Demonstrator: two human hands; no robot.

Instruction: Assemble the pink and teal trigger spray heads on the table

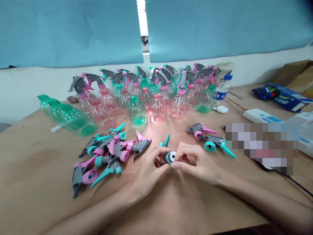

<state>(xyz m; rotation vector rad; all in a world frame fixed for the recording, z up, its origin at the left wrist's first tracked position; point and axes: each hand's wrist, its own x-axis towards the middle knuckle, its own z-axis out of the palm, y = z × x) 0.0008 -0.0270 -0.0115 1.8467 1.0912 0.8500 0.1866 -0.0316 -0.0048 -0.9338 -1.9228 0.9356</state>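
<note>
Holding 1 teal-collared spray head [167,159] in the curled left hand [150,163], nearer than the front green bottle [137,112] and to its right. Pinching at the white disc [172,155] with right hand [195,163], thumb and fingertip drawn close; hard to say if gripping or merely touching. Might tip or drop the disc through a slack pinch. Aiming trigger [167,140] away, right of the bottle; facing collar mouth upward. Cannot judge long axis, hidden by fingers.
</note>
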